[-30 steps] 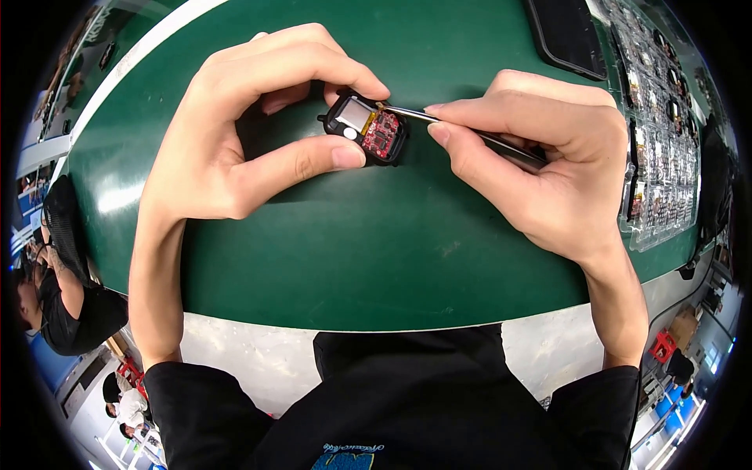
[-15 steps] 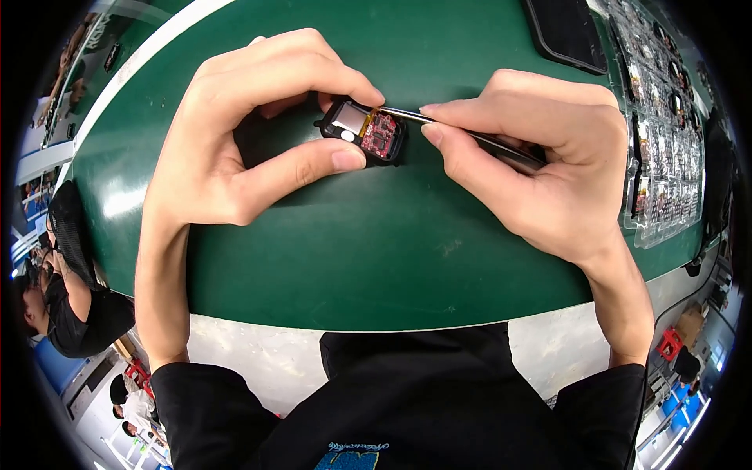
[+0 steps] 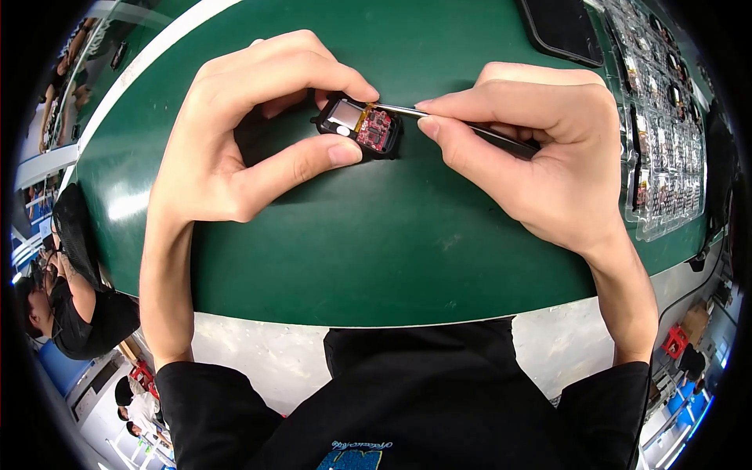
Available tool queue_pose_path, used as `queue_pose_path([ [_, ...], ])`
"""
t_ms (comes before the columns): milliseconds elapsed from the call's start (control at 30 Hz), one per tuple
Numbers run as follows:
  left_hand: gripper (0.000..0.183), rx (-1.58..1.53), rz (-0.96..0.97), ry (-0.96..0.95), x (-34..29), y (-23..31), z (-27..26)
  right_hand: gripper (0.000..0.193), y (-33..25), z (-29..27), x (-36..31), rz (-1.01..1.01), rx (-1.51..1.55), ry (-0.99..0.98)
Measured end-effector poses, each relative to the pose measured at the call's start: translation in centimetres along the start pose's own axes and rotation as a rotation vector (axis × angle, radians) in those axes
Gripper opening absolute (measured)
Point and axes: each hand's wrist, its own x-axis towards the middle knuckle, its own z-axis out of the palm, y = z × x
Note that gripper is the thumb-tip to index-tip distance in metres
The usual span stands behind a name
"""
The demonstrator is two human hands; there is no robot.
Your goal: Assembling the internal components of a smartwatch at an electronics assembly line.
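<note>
Between the thumb and index finger of my left hand (image 3: 251,133) is a small black device housing (image 3: 388,146), tilted just above or on the table. Inside it show a red circuit board (image 3: 377,130), a small greyish square screen (image 3: 345,114) and a white round spot beside the thumb. My right hand (image 3: 540,141) pinches a pair of slim metal tweezers (image 3: 478,128), held like a pen. Their tip meets the upper edge of the housing, close to my left index fingertip and a yellowish strip by the board. Whether the tip grips anything is too small to tell.
A green table (image 3: 392,251) with a pale rim lies under my hands. At the back right lies a black phone-like slab (image 3: 562,31). Clear plastic trays (image 3: 666,164) with several small electronic parts stand along the right edge. A seated person (image 3: 86,313) is at the far left.
The housing and the tweezers' tip have shifted very slightly left and up in the picture. My right hand has moved a little up and left; both grips stay the same.
</note>
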Motion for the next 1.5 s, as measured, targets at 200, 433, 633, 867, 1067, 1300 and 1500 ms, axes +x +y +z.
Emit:
queue_pose_path([
  [200, 0.048, 0.032, -0.003, -0.032, 0.2, 0.0, -0.1, 0.011, 0.4, 0.1, -0.1, -0.008, 0.030, 0.008],
  [433, 0.048, 0.040, -0.016, -0.030, 0.0, 0.2, -0.1, 0.012, -0.3, -0.1, -0.2, 0.028, -0.010, 0.022],
  [633, 0.049, 0.040, -0.048, -0.045, 0.1, 0.1, -0.2, 0.012, 0.4, 0.0, -0.2, -0.023, 0.017, 0.012],
  [867, 0.057, -0.025, -0.061, 0.036, 0.0, -0.2, 0.3, 0.009, -0.4, -0.1, 0.2, 0.017, -0.028, 0.035],
  [1067, 0.051, 0.060, 0.021, 0.062, 0.2, 0.5, 0.4, 0.014, -1.3, 0.1, 0.5, 0.161, 0.181, 0.127],
  [1300, 0.072, -0.135, -0.134, 0.016, -0.1, 0.5, 0.6, 0.042, -2.5, 1.3, 0.0, 0.019, -0.249, -0.051],
  [1500, 0.075, -0.173, -0.159, 0.027, 0.0, 1.3, -0.1, 0.039, -2.0, 2.1, 0.0, -0.099, -0.324, -0.011],
])
